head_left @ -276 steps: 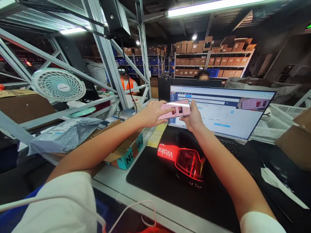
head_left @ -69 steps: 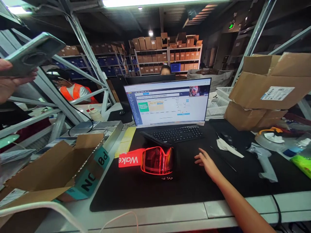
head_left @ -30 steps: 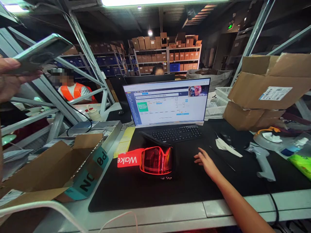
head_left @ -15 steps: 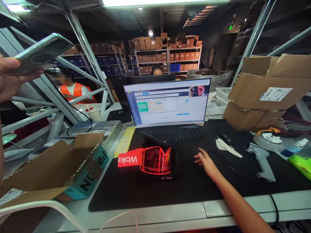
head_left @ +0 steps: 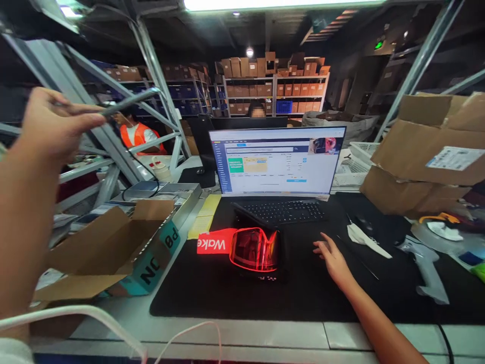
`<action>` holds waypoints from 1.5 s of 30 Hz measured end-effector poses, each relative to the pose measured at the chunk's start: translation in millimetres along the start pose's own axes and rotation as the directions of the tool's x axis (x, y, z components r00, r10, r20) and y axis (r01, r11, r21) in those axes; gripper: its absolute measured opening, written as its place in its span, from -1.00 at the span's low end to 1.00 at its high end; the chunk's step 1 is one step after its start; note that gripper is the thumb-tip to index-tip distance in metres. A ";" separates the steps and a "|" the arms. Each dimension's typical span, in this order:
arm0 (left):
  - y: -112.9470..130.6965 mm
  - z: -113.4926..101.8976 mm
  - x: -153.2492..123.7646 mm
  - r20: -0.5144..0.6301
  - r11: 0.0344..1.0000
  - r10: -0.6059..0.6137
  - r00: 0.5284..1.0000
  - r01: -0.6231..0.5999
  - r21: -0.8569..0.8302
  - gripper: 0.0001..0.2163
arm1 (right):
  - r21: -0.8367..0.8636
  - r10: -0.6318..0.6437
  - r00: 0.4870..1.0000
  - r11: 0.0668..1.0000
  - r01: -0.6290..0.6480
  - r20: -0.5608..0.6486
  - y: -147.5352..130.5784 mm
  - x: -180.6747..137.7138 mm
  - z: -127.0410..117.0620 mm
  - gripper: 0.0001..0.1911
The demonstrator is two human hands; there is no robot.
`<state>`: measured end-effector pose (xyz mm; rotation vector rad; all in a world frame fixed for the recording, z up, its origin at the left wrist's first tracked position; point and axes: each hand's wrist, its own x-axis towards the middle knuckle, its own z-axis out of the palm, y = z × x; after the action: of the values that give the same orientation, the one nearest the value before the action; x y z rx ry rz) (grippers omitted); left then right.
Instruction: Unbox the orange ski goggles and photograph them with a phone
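Note:
My left hand (head_left: 56,119) is raised at the left, gripping a phone (head_left: 131,102) seen nearly edge-on. My right hand (head_left: 330,257) hangs low over or rests on the black desk mat (head_left: 212,296), fingers loosely spread and holding nothing. To its left on the mat lie ski goggles (head_left: 253,250) with a red-orange mirrored lens and a red strap lettered "Wake". A dark flat object (head_left: 252,215) leans behind the goggles, in front of the keyboard (head_left: 288,211).
Behind the keyboard stands a lit monitor (head_left: 278,167). An open carton (head_left: 140,275) sits at the left, by yellow paper (head_left: 204,215). At the right are a barcode scanner (head_left: 426,268), a white-handled tool (head_left: 367,240), a tape roll (head_left: 435,235) and stacked cartons (head_left: 417,187). Co-workers are beyond.
My left hand has come further into view with the phone, whose back has tilted to nearly edge-on. The whole view has shifted slightly left. My right hand and the goggles keep their places.

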<state>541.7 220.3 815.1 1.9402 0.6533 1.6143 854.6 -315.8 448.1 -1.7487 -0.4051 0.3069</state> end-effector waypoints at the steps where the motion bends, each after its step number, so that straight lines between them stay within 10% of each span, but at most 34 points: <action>1: 0.1 1.9 -8.4 0.034 0.992 0.124 0.992 -0.125 0.033 0.07 | -0.025 -0.056 0.998 0.998 0.056 -0.011 -8.3 0.7 0.9 -0.05; 5: 3.3 12.4 -42.8 0.209 0.897 0.395 0.895 -0.424 0.120 -0.06 | -0.118 -0.417 0.908 0.901 0.418 0.037 -81.4 5.4 18.4 -0.42; 11: 15.9 45.1 -102.3 0.390 0.675 0.611 0.689 -0.711 0.199 -0.35 | -0.108 -0.899 0.424 0.413 0.904 0.111 -234.8 14.8 114.0 -0.81; 14: 21.8 60.2 -123.0 0.418 0.653 0.637 0.648 -0.741 0.154 -0.35 | -0.123 -0.941 0.309 0.293 0.948 0.141 -280.4 27.9 174.0 -0.81; 22: 16.9 62.9 -136.9 0.406 0.653 0.659 0.633 -0.749 0.108 -0.40 | -0.276 -0.926 0.358 0.314 0.908 0.124 -302.3 47.0 238.9 -0.79; 31: 13.0 64.6 -136.1 0.316 0.656 0.686 0.656 -0.745 0.122 -0.47 | -0.336 -0.899 0.401 0.327 0.883 0.179 -299.7 33.3 242.8 -0.19; 45: 19.6 64.9 -141.3 0.351 0.658 0.678 0.646 -0.746 0.103 -0.41 | -0.076 -0.834 0.522 0.517 0.852 0.177 -305.1 79.9 213.2 -0.12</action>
<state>582.2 106.3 715.5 2.7847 -0.1066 1.6571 806.3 -36.4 702.1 -1.4643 -1.3547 -0.3594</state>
